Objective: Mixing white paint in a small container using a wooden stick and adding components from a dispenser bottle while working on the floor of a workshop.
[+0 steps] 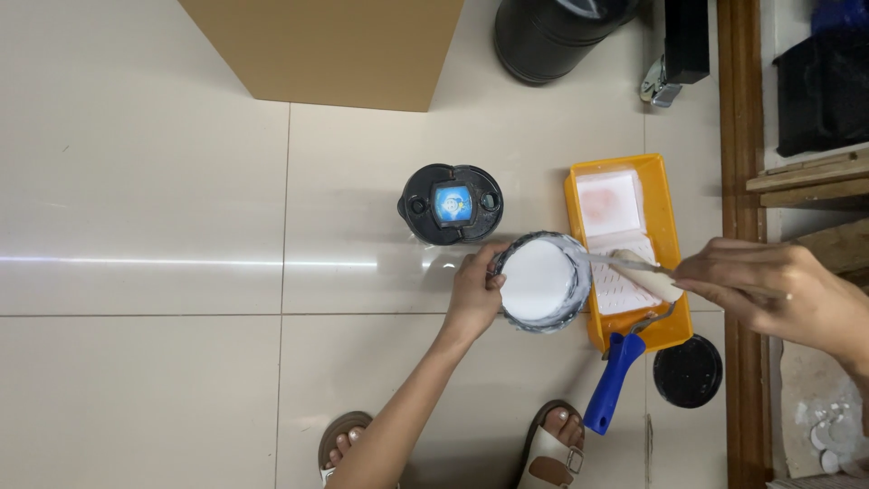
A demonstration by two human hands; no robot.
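Gripping the rim of the round paint can [540,281], the left hand [472,292] closes its fingers on the can's left side; the can stands on the tiled floor [181,317], full of white paint, touching the left wall of the yellow roller tray [665,195]. The right hand [783,290] is clamped on a thin stirring tool [634,264], whose tip reaches from the right to the can's right rim, over the tray. A blue-handled roller [615,376] rests in the tray's near end. A black lid [688,370] lies just beside the tray. A black container with a blue label [450,204] stands near the can.
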